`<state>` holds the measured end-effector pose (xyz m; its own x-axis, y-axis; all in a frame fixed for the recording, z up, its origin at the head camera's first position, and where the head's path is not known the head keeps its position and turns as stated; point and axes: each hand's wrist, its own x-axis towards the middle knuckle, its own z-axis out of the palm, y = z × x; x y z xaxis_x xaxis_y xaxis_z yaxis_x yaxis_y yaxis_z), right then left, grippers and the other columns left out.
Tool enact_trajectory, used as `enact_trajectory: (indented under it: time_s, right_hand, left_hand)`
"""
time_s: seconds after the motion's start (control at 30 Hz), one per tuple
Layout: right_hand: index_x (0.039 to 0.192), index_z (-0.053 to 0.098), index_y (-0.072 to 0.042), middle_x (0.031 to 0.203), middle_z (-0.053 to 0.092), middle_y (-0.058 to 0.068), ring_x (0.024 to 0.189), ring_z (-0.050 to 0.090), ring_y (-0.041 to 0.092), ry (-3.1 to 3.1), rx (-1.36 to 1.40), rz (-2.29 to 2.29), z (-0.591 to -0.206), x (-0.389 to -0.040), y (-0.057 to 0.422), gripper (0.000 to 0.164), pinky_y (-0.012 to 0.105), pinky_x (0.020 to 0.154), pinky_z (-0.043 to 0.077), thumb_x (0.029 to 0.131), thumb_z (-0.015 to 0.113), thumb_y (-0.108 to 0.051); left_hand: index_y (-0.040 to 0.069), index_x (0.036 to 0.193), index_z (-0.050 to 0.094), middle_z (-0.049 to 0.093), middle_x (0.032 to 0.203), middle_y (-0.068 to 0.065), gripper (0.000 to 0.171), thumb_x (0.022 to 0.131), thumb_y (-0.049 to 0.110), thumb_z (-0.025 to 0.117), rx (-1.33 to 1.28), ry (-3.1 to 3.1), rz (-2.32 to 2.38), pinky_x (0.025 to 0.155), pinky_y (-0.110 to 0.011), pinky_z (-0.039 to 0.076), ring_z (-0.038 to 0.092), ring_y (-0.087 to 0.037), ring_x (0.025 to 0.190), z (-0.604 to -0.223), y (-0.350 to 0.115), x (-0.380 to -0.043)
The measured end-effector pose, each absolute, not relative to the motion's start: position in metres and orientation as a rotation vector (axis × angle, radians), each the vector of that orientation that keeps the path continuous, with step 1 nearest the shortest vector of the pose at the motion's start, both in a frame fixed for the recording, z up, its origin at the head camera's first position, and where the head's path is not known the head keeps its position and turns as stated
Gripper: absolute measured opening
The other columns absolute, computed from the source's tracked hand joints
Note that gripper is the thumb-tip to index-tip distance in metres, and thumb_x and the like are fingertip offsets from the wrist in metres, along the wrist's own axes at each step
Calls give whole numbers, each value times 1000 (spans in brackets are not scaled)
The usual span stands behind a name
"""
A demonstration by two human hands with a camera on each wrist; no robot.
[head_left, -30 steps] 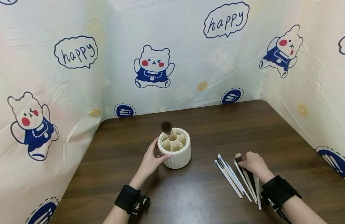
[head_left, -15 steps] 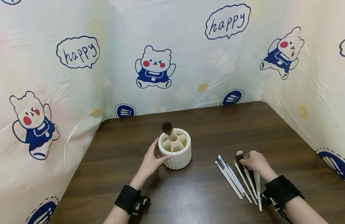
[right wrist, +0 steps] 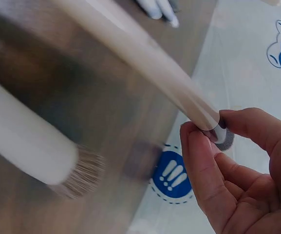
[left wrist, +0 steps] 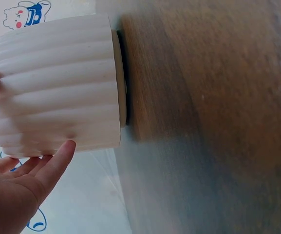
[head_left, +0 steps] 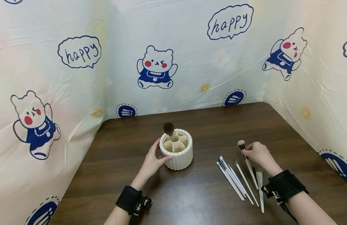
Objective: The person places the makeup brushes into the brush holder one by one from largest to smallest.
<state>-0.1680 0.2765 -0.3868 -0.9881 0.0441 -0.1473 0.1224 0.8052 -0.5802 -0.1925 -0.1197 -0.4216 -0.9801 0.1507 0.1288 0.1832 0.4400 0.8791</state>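
A white ribbed makeup brush holder stands upright on the table, its top divided into compartments. One makeup brush with dark, fluffy bristles stands in its left part. My left hand grips the holder's left side; in the left wrist view the fingers lie along the ribbed wall. Over on the right, my right hand pinches a pale-handled makeup brush just below its bristle head, between thumb and fingers. The right wrist view shows that brush's handle slanting away to the upper left.
Several slim brushes lie side by side right of the holder. A thin pale brush and a thicker white one lie near my right hand. Behind the dark wooden table hangs a printed curtain.
My right hand has lifted the head end of the pinched brush and drawn it away from the other brushes, up in the head view. My left hand stays on the holder.
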Motion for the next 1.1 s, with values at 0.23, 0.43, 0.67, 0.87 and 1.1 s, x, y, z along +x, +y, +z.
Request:
enact_trajectory:
  time_s: [0.23,0.43,0.67,0.87,1.1]
  right_hand:
    - [82,67,4,71,63,10,63,48,18,2924,139,-1026,-365,-178,275,28,28,55,34,92,55,-20]
    - [97,66,8,85,69,21,70,57,21,3045,130,-1102,-340,-189,266,32,26,57,40,93,55,-22]
    - [101,66,9,94,69,27,78,60,30,3181,81,-1206,-311,-198,250,34,25,59,41,93,56,-23]
    - [102,65,8,95,67,27,81,59,32,3233,38,-1281,-294,-204,234,33,25,61,41,93,57,-23]
    - [104,64,7,98,66,24,86,59,30,3234,-15,-1394,-278,-210,211,32,24,62,41,93,58,-23]
  left_hand:
    - [6,151,24,40,146,-20,94,77,20,80,-297,-2641,-1621,96,-46,51,41,-33,135,-422,-120,-191]
    - [7,151,24,39,147,-19,95,77,23,80,-286,-2654,-1612,97,-45,51,40,-32,135,-422,-120,-191]
    - [8,151,24,39,147,-18,94,77,24,80,-285,-2657,-1598,96,-44,51,40,-31,136,-422,-120,-192]
    - [9,152,23,39,148,-18,94,78,25,80,-285,-2663,-1592,96,-44,51,40,-31,136,-422,-120,-193]
    - [9,151,24,39,147,-18,94,77,23,80,-280,-2659,-1596,97,-44,51,40,-31,136,-422,-120,-193]
